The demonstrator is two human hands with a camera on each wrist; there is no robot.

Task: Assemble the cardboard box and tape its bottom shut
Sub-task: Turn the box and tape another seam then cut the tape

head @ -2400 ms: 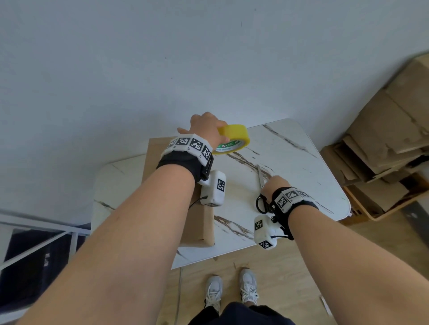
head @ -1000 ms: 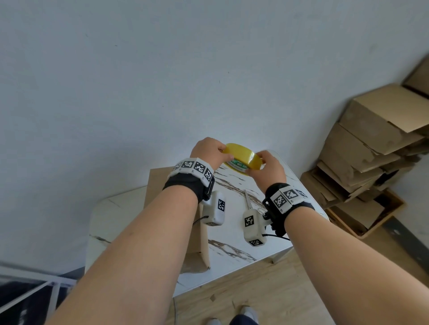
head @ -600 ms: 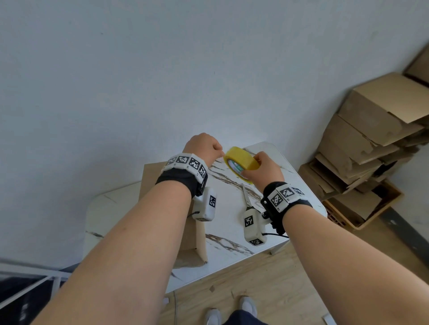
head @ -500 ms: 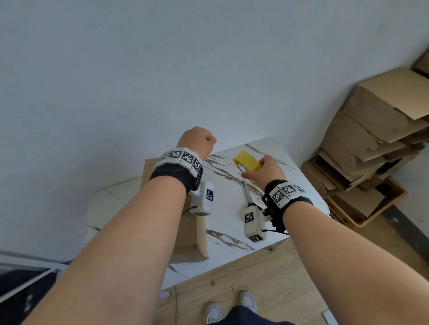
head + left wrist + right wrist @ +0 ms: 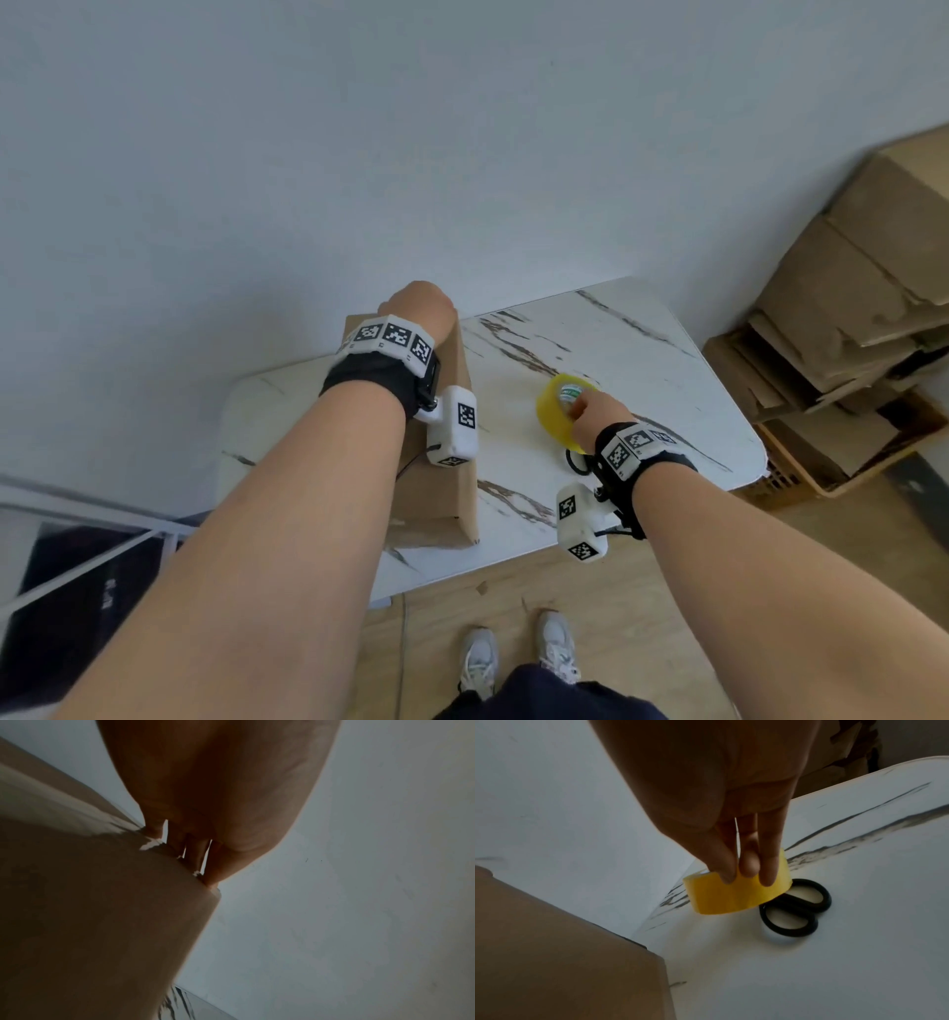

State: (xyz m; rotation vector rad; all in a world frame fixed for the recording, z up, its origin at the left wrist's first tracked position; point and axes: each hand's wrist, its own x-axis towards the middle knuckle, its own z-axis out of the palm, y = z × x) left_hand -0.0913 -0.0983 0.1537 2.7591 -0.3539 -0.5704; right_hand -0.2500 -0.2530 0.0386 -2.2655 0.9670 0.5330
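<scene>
Marble tabletop [image 5: 642, 360]: yellow tape roll [image 5: 734, 896] pinched by right hand [image 5: 721, 787] over black scissors [image 5: 795, 914]; cardboard box [image 5: 452, 493] pressed by left hand [image 5: 418, 303], grip not discernible.

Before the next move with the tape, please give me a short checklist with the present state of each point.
1. Yellow roll of tape in the right hand: ok, fingers pinch it.
2. Brown cardboard box steadied by the left hand: ok, fingers rest on its far edge.
3. Black-handled scissors close by: ok, on the white marble table under the roll.
4. Free tape end pulled out: cannot tell.
5. Box flaps folded flat: cannot tell, arm hides them.
</scene>
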